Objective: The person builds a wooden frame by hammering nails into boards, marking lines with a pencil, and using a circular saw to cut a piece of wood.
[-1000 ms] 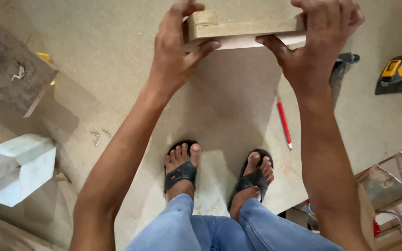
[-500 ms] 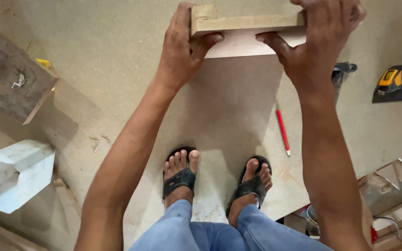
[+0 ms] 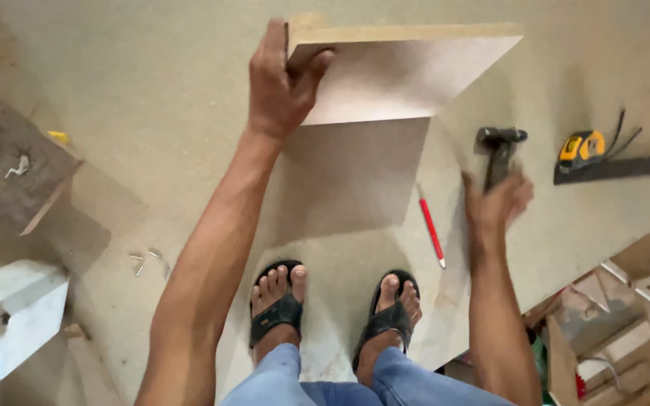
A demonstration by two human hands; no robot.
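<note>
board [image 3: 408, 71] gripped at corner by l hand [image 3: 283, 83]; r hand [image 3: 494, 203] open (blurred), over hammer [image 3: 499, 150] handle.

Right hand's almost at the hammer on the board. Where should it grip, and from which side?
Grip the hammer by its handle, from the near end. The head lies at the far end and the handle points back toward the right hand, which partly covers it, so wrapping it from above looks easiest.

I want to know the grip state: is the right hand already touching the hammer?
Cannot tell. In the head view the right hand is blurred and lies over the handle of the hammer, hiding any contact or gap. The left hand grips the board.
</note>
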